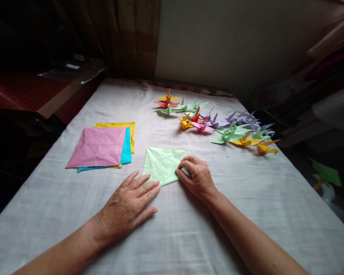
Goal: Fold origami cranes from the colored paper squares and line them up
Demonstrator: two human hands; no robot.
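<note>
A light green sheet of origami paper (pixel 164 162), covered in crease lines, lies on the cloth in front of me. My left hand (pixel 133 200) rests flat with its fingers spread, the fingertips touching the paper's near left edge. At the opposite side, my right hand (pixel 197 175) has its thumb and fingers pinched on the paper's right corner, which they partly hide. To the left sits a small stack of creased sheets, with a pink sheet (pixel 99 147) on top and a blue sheet (pixel 126 149) and a yellow sheet (pixel 132 137) showing beneath.
Several folded paper cranes in green, purple, red and pink stand at the back right, a yellow crane (pixel 267 148) nearest. A pale cloth (pixel 172 236) covers the table. A brown wooden surface (pixel 31 95) with a clear plastic bag (pixel 74 70) is at the left.
</note>
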